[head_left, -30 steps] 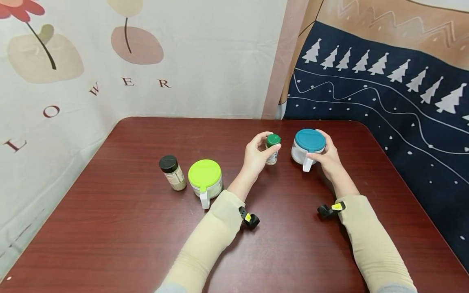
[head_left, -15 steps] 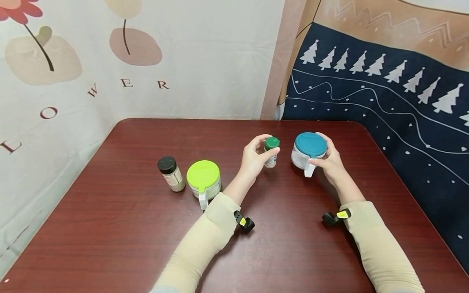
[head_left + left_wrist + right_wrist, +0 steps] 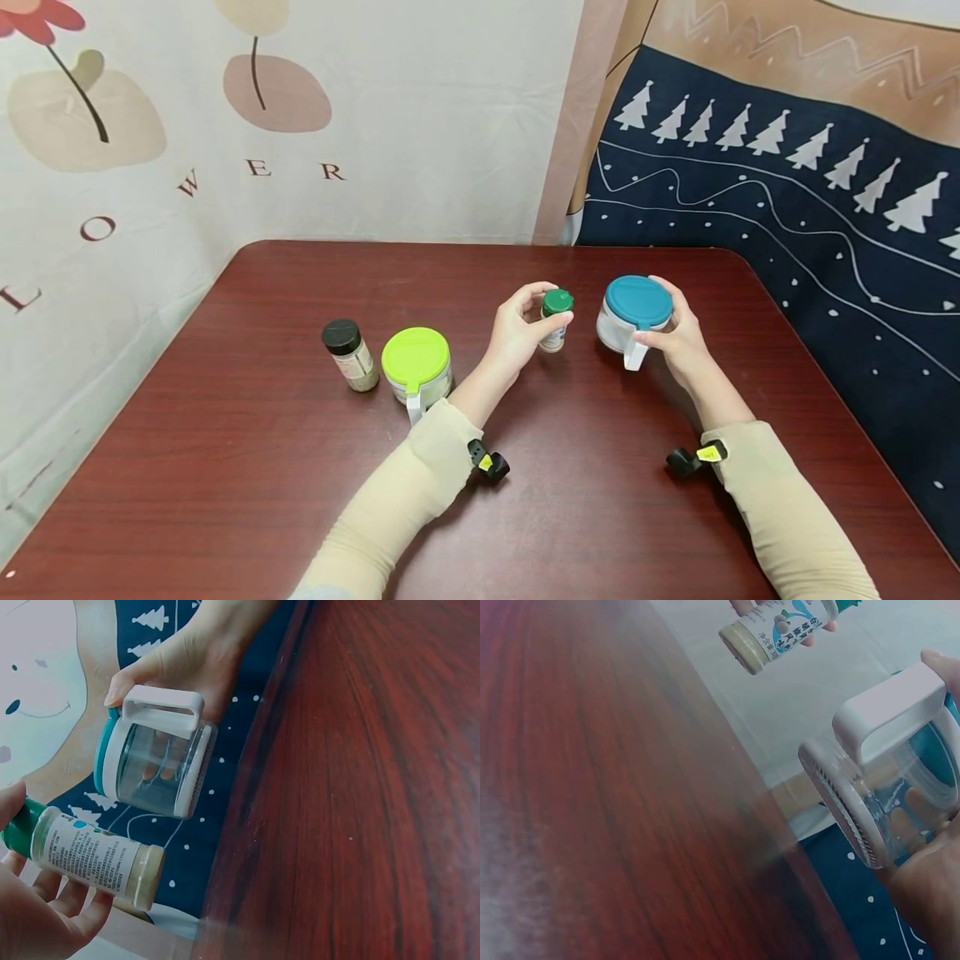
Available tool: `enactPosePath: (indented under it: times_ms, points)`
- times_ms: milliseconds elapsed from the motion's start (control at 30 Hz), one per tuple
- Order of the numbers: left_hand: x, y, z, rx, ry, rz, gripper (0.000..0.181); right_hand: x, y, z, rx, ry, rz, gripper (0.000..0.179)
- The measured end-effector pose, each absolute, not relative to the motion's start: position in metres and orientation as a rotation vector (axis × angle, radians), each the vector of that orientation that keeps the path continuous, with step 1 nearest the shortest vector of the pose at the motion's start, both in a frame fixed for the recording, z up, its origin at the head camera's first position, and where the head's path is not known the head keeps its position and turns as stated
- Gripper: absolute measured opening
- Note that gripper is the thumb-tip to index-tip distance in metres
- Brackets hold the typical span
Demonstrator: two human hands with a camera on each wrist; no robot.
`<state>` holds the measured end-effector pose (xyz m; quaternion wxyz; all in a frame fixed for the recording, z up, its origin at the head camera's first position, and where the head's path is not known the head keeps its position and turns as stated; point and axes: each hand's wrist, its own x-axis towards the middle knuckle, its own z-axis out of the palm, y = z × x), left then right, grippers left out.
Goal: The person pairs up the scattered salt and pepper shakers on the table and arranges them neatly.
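Note:
My left hand [image 3: 516, 327] holds a small spice bottle [image 3: 94, 851] with a green cap and a printed label, thumb on the near side and fingers behind. My right hand [image 3: 684, 337] grips a clear jar [image 3: 156, 769] with a blue lid and a white handle. In the right wrist view the jar's ribbed base and handle [image 3: 889, 712] show, with fingers seen through the clear wall. Both are raised off the table in the wrist views, side by side with a gap between them. The jar looks see-through, and both lids are on.
A jar with a lime-green lid [image 3: 416, 358] and white handle stands left of my left forearm. Beside it is a spice bottle with a black cap [image 3: 342, 337]. They stand on the dark red wooden table [image 3: 247, 467]. Printed cloths hang behind it and to the right.
Both hands have drawn slightly towards me, carrying the green-capped spice bottle and the blue-lidded jar. The lime-lidded jar and black-capped bottle stay in place.

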<state>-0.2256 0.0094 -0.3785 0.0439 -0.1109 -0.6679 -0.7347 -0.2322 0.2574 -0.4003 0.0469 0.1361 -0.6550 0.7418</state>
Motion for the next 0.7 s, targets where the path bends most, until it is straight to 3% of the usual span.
enactPosePath:
  times_ms: [700]
  points:
    - [-0.214,-0.008,-0.379,-0.400,-2.136,-2.276,0.037,-0.211,0.251,-0.397,0.460,-2.042,2.235,0.079]
